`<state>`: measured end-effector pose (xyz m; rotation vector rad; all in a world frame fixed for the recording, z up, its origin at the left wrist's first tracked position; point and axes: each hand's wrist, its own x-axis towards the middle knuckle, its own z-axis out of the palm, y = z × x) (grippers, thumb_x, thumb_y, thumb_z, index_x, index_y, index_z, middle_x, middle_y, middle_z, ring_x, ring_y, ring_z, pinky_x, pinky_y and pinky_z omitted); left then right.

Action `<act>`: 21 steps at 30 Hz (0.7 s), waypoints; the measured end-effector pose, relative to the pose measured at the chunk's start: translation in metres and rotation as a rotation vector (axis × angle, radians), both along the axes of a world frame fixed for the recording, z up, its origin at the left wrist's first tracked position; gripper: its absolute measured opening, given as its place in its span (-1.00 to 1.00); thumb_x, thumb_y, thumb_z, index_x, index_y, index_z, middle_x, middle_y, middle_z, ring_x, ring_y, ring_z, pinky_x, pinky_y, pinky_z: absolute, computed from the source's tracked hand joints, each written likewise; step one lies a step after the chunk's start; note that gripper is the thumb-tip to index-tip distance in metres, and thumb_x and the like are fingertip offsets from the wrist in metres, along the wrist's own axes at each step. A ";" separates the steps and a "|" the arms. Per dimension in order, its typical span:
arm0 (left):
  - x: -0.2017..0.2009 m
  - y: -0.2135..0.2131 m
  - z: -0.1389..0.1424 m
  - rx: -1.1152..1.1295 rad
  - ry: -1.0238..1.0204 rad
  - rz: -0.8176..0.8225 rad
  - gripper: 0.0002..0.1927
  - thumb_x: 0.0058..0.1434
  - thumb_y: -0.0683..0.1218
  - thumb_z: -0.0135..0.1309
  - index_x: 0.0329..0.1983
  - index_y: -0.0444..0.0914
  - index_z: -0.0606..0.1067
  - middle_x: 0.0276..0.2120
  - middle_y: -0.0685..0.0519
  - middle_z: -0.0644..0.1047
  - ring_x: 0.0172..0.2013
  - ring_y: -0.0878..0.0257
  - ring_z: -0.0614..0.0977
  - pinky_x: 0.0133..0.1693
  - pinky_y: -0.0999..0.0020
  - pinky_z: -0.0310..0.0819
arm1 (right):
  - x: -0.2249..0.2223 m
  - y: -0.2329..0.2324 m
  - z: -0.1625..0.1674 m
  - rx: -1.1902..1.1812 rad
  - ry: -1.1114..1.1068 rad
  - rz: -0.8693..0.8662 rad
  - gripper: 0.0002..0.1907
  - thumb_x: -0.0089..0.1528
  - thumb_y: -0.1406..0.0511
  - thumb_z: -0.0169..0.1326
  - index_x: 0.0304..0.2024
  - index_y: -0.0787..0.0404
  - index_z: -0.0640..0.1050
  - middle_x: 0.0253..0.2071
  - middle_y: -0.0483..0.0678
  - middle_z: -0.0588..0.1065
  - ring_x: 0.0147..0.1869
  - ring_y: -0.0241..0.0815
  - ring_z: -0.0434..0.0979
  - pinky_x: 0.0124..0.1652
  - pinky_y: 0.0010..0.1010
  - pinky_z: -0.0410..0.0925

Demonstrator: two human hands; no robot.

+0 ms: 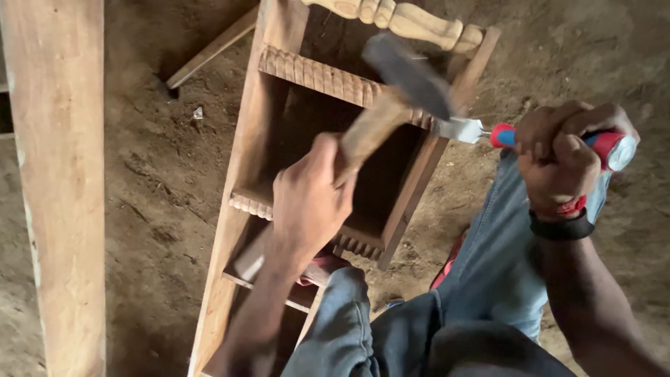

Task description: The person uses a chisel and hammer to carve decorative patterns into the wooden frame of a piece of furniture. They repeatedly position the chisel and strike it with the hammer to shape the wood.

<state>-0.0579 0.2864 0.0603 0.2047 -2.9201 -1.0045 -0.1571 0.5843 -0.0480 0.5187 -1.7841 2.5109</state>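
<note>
My left hand (pixel 307 202) grips the wooden handle of a hammer (pixel 408 73), whose dark head is blurred above the frame's upper right corner. My right hand (pixel 569 157) is closed around the red and blue handle of a chisel (pixel 460 129). The chisel's metal blade points left and meets the right rail of a wooden frame (pixel 251 160). This frame lies on the dirt floor and has ribbed cross rails (pixel 314 73) and a turned spindle (pixel 412 21) at its far end. A black band sits on my right wrist.
A wide wooden plank (pixel 63 181) stands along the left side. A thin wooden strip (pixel 209 49) lies on the dirt floor (pixel 160 174) at the upper left. My knees in blue jeans (pixel 488 279) press against the frame's near end.
</note>
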 end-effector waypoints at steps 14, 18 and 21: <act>-0.128 0.117 0.021 -0.547 0.311 -0.584 -0.53 0.47 0.04 -0.11 0.41 -0.08 0.23 -0.48 0.13 0.46 -0.65 0.36 0.40 -0.64 0.37 0.27 | -0.005 0.031 -0.063 1.113 0.442 -0.442 -0.66 0.32 0.22 0.21 0.09 0.14 0.46 -0.01 -0.05 0.54 0.00 -0.19 0.58 -0.08 -0.37 0.46; -0.112 0.126 0.043 -0.390 0.168 -0.656 -0.67 0.57 -0.12 -0.14 0.35 0.01 0.25 -0.56 0.24 0.40 -0.65 0.46 0.38 -0.62 0.41 0.27 | 0.005 0.031 -0.068 0.126 -0.244 -0.132 -0.46 0.58 -0.01 0.01 0.40 0.18 0.29 0.17 -0.10 0.39 0.28 -0.28 0.37 0.23 -0.45 0.34; -0.098 0.126 0.039 -0.465 0.267 -0.596 -0.56 0.45 -0.11 -0.10 0.37 0.03 0.26 -0.58 0.22 0.38 -0.65 0.45 0.35 -0.60 0.42 0.24 | 0.003 0.024 -0.059 -0.017 -0.358 0.137 -0.47 0.50 -0.02 0.02 0.30 0.20 0.35 0.18 -0.05 0.40 0.30 -0.21 0.40 0.29 -0.35 0.36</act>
